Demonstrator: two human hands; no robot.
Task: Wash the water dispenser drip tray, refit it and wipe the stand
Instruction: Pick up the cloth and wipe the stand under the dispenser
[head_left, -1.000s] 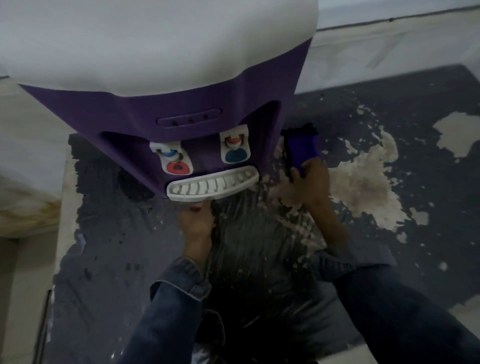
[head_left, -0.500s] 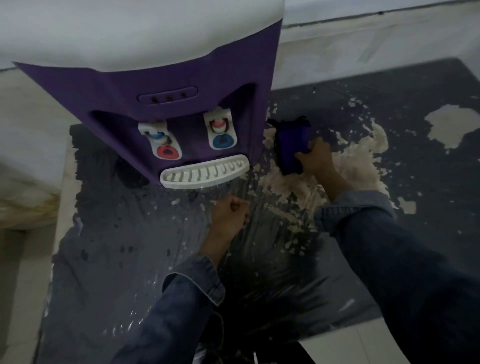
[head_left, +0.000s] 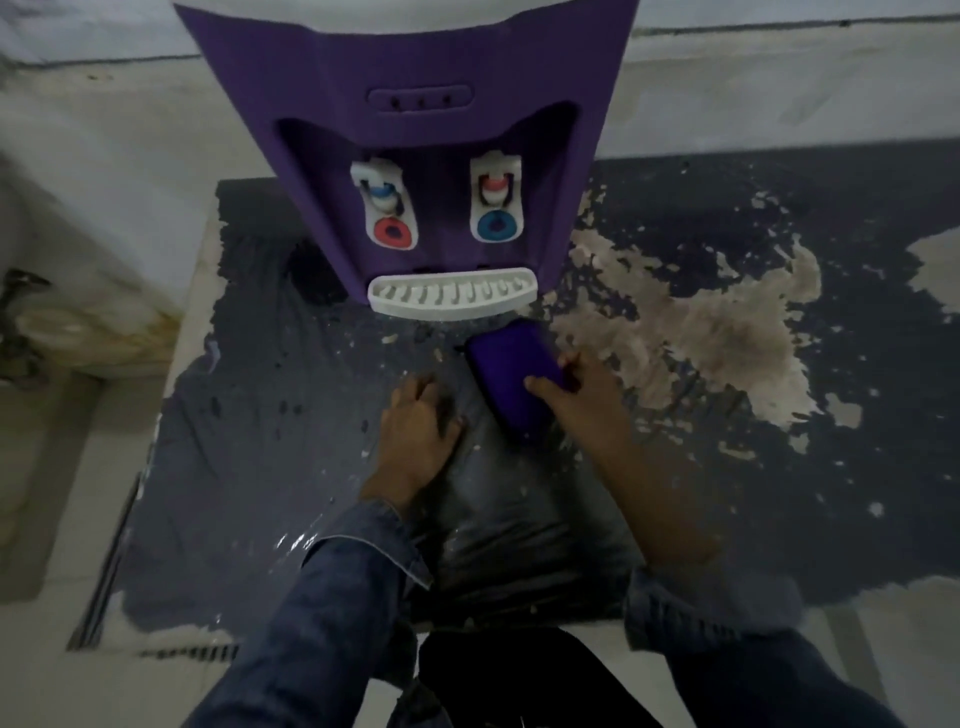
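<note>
Your right hand (head_left: 587, 410) has swept the purple cloth (head_left: 514, 379) from beside the dispenser (head_left: 415, 130) round to the desk (head_left: 260, 415) just in front of the white drip tray (head_left: 452, 300), fingers (head_left: 540, 387) grasping the cloth. Your left hand (head_left: 415, 431) rests nearby on the wet desk, fingers loosely bent, holding nothing. With the tray already seated at the dispenser's base, you appear to be on the final wiping step.

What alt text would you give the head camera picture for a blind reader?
The right hand grips a purple sponge on the wet, dark stand top, in front of the white drip tray fitted at the foot of a purple water dispenser. The left hand rests beside it.
</note>
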